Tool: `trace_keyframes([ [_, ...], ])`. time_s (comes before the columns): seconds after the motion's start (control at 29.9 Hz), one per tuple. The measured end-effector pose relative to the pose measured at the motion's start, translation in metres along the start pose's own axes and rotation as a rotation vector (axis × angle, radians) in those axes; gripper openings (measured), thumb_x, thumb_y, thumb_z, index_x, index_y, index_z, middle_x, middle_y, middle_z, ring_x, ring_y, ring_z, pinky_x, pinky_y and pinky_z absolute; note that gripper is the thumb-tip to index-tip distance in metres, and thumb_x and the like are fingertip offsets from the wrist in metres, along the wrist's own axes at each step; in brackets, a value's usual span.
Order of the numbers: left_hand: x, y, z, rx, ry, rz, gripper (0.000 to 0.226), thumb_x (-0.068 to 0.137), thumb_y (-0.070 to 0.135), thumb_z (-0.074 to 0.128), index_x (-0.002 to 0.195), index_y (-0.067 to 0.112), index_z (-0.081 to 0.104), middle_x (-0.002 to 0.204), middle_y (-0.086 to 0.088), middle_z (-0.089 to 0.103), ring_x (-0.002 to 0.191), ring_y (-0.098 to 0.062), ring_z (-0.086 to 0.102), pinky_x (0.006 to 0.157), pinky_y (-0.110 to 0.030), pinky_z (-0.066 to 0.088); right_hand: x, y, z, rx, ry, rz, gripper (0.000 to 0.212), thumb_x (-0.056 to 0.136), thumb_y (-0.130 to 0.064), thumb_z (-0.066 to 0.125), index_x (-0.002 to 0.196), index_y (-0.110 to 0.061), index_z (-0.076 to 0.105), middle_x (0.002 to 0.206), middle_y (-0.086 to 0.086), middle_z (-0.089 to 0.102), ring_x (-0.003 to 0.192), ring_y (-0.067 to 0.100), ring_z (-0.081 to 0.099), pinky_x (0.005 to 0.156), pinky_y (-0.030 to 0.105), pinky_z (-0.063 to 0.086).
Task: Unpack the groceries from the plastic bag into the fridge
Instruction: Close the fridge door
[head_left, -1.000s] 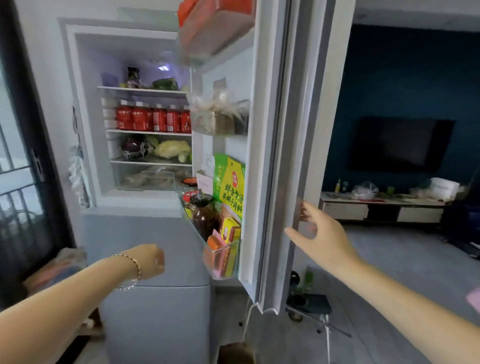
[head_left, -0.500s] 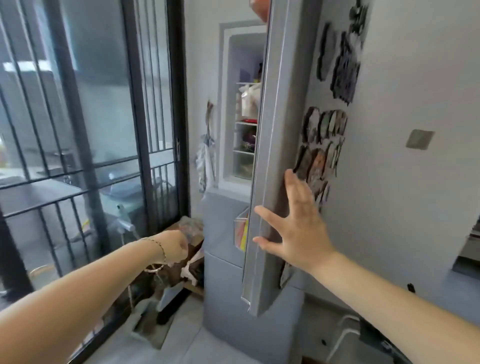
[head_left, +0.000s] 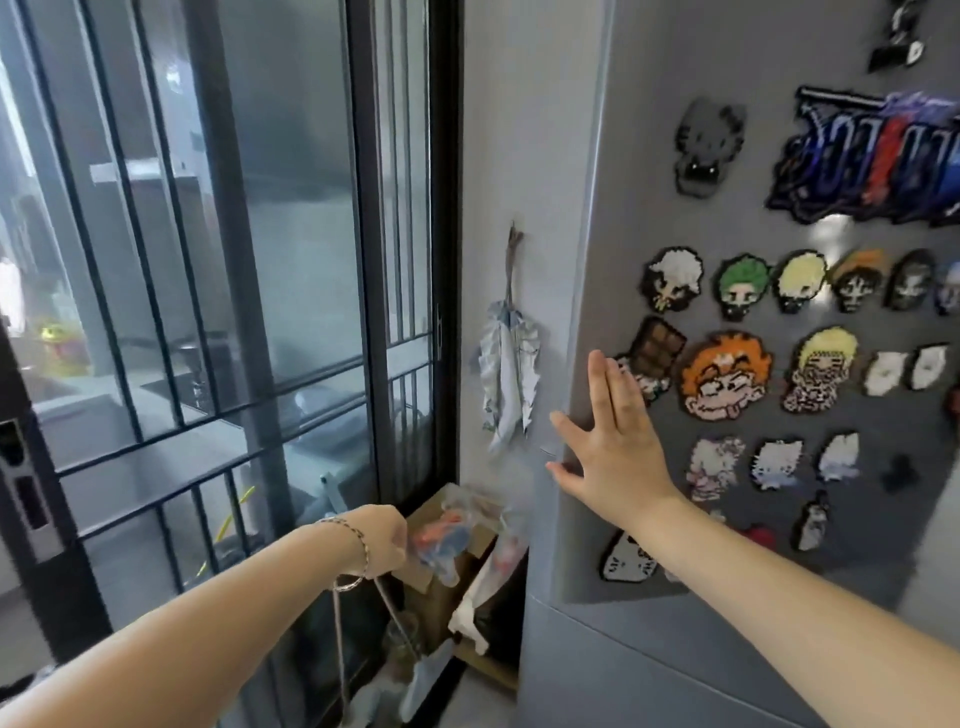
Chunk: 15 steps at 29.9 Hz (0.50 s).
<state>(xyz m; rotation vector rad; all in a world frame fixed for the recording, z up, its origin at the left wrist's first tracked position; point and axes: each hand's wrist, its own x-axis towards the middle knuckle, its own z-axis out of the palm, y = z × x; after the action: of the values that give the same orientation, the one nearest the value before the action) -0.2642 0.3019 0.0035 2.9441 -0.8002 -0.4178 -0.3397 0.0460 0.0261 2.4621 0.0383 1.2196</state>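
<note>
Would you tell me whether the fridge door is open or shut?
Shut or nearly: fridge door shows no gap, right hand flat against it.

A sliding glass door (head_left: 291, 312) with a black frame and dark bars fills the left half of the view. Behind its glass a small yellow object (head_left: 57, 338) shows, too blurred to identify. A door lock (head_left: 23, 478) is at the far left edge. On the white wall (head_left: 519, 156) hangs a leaf-shaped ornament (head_left: 506, 379), pale with a thin dark stem on top. Below it, in the corner on the floor, stands a cardboard box (head_left: 436, 587). At the right, bead-style magnets are arranged in rows: a grey animal head (head_left: 709, 145), blue lettering (head_left: 872, 156), a green-haired head (head_left: 743, 286), a chocolate bar (head_left: 657, 345), an orange-haired face (head_left: 727, 374) and a white cat (head_left: 776, 462).
</note>
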Motion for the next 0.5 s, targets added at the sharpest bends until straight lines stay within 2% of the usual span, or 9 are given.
trace_keyframes([
  [0.1, 0.048, -0.013, -0.015, -0.005, -0.005, 0.036, 0.03, 0.093, 0.021, 0.044, 0.115, 0.009, 0.062, 0.114, -0.007, 0.065, 0.096, -0.018, 0.059, 0.088, -0.026, 0.046, 0.038, -0.001, 0.057, -0.061, -0.02, 0.044, 0.049, 0.055, -0.04, 0.083, 0.094, -0.014, 0.069, 0.153, 0.022, -0.023, 0.141, 0.041, 0.003, 0.115, 0.049, 0.0],
  [0.17, 0.081, -0.017, -0.022, -0.001, -0.022, 0.053, 0.031, 0.093, 0.025, 0.046, 0.115, 0.01, 0.062, 0.114, -0.006, 0.065, 0.098, -0.019, 0.06, 0.088, -0.026, 0.047, 0.059, 0.002, 0.091, -0.112, -0.018, 0.072, 0.048, 0.053, -0.039, 0.083, 0.092, -0.013, 0.068, 0.151, 0.021, -0.028, 0.143, 0.04, -0.011, 0.116, 0.049, -0.003],
  [0.2, 0.098, -0.017, -0.025, -0.003, -0.03, 0.063, 0.032, 0.093, 0.027, 0.046, 0.115, 0.01, 0.062, 0.111, -0.005, 0.065, 0.099, -0.019, 0.06, 0.087, -0.026, 0.047, 0.069, 0.004, 0.107, -0.14, -0.021, 0.083, 0.048, 0.052, -0.038, 0.084, 0.09, -0.013, 0.068, 0.152, 0.022, -0.025, 0.143, 0.04, -0.009, 0.116, 0.048, -0.005],
  [0.27, 0.131, -0.016, -0.032, -0.015, -0.045, 0.08, 0.035, 0.093, 0.031, 0.045, 0.112, 0.008, 0.064, 0.099, -0.003, 0.063, 0.088, -0.019, 0.059, 0.081, -0.025, 0.046, 0.089, 0.012, 0.139, -0.195, -0.039, 0.103, 0.049, 0.049, -0.037, 0.085, 0.087, -0.011, 0.069, 0.154, 0.025, -0.017, 0.14, 0.041, 0.009, 0.117, 0.048, -0.007],
  [0.33, 0.162, -0.014, -0.038, 0.003, -0.051, 0.092, 0.036, 0.093, 0.029, 0.043, 0.109, 0.005, 0.065, 0.095, -0.006, 0.064, 0.08, -0.018, 0.054, 0.08, -0.026, 0.047, 0.105, 0.021, 0.167, -0.224, -0.063, 0.13, 0.05, 0.047, -0.038, 0.086, 0.084, -0.01, 0.068, 0.153, 0.026, -0.018, 0.135, 0.041, 0.018, 0.115, 0.049, -0.004],
  [0.43, 0.205, -0.012, -0.052, 0.013, -0.037, 0.1, 0.033, 0.093, 0.022, 0.042, 0.106, 0.003, 0.065, 0.091, -0.007, 0.063, 0.078, -0.017, 0.053, 0.079, -0.027, 0.047, 0.123, 0.038, 0.204, -0.263, -0.06, 0.152, 0.052, 0.043, -0.04, 0.088, 0.08, -0.009, 0.069, 0.148, 0.027, 0.014, 0.132, 0.04, 0.023, 0.114, 0.049, -0.003],
  [0.5, 0.23, -0.011, -0.062, 0.001, -0.009, 0.111, 0.031, 0.092, 0.022, 0.044, 0.104, 0.005, 0.066, 0.086, -0.002, 0.059, 0.078, -0.017, 0.054, 0.078, -0.026, 0.047, 0.132, 0.048, 0.225, -0.296, -0.056, 0.158, 0.052, 0.042, -0.04, 0.088, 0.079, -0.008, 0.07, 0.143, 0.025, 0.022, 0.131, 0.04, 0.024, 0.113, 0.049, 0.0],
])
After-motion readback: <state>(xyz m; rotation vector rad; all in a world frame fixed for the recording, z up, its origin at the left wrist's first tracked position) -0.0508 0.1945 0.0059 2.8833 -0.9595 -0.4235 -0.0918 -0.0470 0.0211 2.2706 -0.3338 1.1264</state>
